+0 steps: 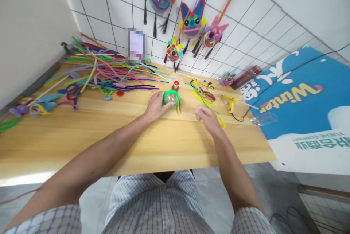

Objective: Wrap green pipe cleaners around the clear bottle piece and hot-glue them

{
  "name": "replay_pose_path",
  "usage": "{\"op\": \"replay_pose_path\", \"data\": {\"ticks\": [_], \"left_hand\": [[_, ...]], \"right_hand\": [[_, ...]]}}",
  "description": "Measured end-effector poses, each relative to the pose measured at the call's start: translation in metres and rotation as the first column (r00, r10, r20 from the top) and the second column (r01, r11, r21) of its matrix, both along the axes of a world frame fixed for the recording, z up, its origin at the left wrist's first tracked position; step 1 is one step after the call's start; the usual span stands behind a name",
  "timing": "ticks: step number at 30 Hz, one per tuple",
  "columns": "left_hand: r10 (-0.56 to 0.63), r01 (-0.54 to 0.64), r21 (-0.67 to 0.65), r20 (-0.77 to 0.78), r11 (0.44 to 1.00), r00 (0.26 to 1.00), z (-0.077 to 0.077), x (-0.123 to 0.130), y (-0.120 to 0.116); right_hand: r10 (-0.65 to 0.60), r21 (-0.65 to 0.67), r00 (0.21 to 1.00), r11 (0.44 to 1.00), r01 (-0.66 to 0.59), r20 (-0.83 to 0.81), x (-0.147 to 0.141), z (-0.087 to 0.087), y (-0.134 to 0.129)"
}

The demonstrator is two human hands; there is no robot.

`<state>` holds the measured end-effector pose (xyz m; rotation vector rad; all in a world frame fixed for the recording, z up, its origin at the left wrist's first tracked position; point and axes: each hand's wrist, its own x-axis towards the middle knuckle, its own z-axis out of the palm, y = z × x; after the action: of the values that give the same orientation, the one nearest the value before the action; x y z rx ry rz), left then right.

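Note:
A clear round piece with a green fuzzy rim [171,98] rests on the wooden table. My left hand [156,107] is wrapped against its left side, thumb along the near edge. To the right of it, my right hand [204,115] hovers over the table with fingers pinched together; anything between the fingertips is too small and blurred to name. A small red round piece [176,83] lies just beyond the green rim, and a short dark and yellow strip [178,107] pokes out at its right.
Many coloured pipe cleaners [109,68] pile at the back left. A yellow glue gun [231,105] with a black cord lies right, near yellow and green stems [201,99]. Decorated masks [192,22] hang on the wall grid. A pixelated phone-like screen [136,45] stands behind.

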<state>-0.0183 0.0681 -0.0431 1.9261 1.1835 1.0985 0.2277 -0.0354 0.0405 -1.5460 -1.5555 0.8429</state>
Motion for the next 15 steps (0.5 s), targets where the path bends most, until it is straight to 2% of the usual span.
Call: {"op": "replay_pose_path", "data": {"ticks": [2,3,5,7,10,12,13,15], "left_hand": [[0.014,-0.013,-0.012,0.055,1.0,0.998,-0.002,0.001,0.002],[0.02,-0.018,-0.021,0.092,1.0,0.996,-0.003,0.001,0.002],[0.035,-0.028,-0.043,0.168,0.999,0.985,-0.004,0.001,0.002],[0.054,-0.042,-0.062,0.215,0.997,0.975,-0.001,-0.002,0.0],[0.088,-0.092,0.006,0.233,0.996,0.968,0.01,-0.008,-0.007],[0.072,-0.096,0.091,0.236,0.991,0.969,0.023,-0.009,-0.016],[0.035,-0.067,0.13,0.232,0.989,0.972,0.031,-0.007,-0.024],[-0.104,0.071,0.171,0.192,0.983,0.976,0.048,0.004,-0.048]], "right_hand": [[-0.164,0.063,0.973,0.982,0.177,-0.162,0.034,0.016,-0.031],[-0.25,0.093,0.937,0.956,0.28,-0.244,0.052,0.023,-0.05],[-0.335,0.139,0.868,0.903,0.407,-0.366,0.09,0.035,-0.093],[-0.428,0.171,0.794,0.826,0.538,-0.432,0.125,0.04,-0.142],[-0.585,0.206,0.677,0.669,0.714,-0.447,0.166,0.034,-0.221],[-0.668,0.209,0.592,0.566,0.797,-0.451,0.18,0.024,-0.268],[-0.693,0.185,0.573,0.554,0.811,-0.438,0.182,0.018,-0.288],[-0.726,0.141,0.597,0.589,0.796,-0.341,0.174,0.006,-0.314]]}}
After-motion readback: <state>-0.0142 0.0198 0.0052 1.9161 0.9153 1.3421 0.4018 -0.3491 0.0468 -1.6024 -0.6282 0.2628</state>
